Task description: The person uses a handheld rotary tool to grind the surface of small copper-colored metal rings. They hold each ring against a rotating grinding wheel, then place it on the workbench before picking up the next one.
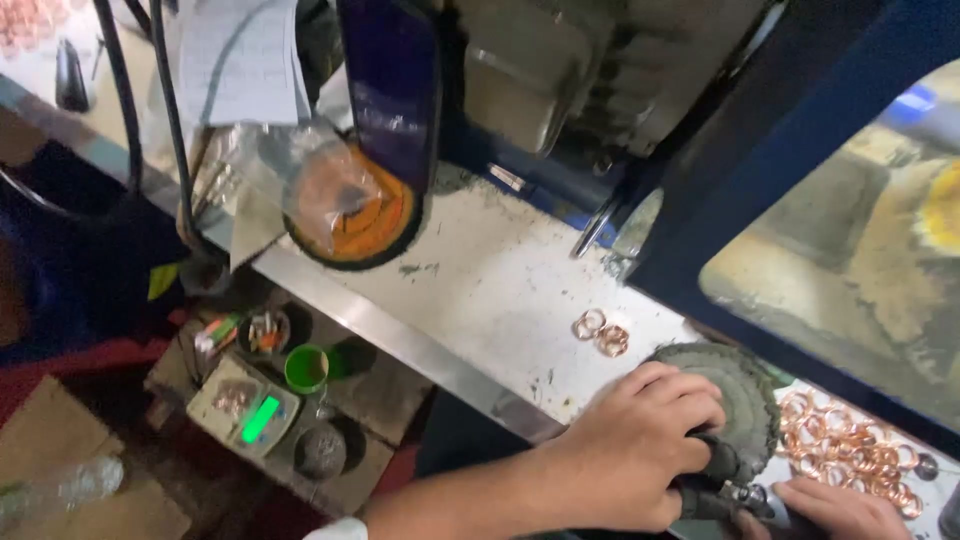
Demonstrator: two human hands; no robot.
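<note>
The left hand (625, 455) lies palm down with its fingers curled over the near side of a round, dark green buffing wheel (735, 395), gripping it and the dark tool body (715, 480) beneath. The right hand (835, 508) shows only partly at the bottom edge; its fingers rest flat beside the metal tip of that dark tool, touching it, but whether they actually clasp it cannot be told. The wheel sits on the white, dust-stained tabletop (480, 280), near its front metal edge.

Just right of the wheel and above the right hand lies a heap of copper-coloured rings (850, 445), spread loosely on the tabletop. Two more copper rings (602, 332) lie together to the left of the wheel, a little apart from it. Behind the wheel rises the dark blue frame of a machine (740, 170) with a clouded window, closing off the far side of the work area.

Farther left, an orange disc (365, 215) sits under a crumpled clear plastic bag (310, 180), with black cables (170, 120) hanging nearby. Below the tabletop's edge, on a lower surface, stand a small scale with a lit green display (250, 410), a green cup (307, 368) and a small dark round dish (265, 332).
</note>
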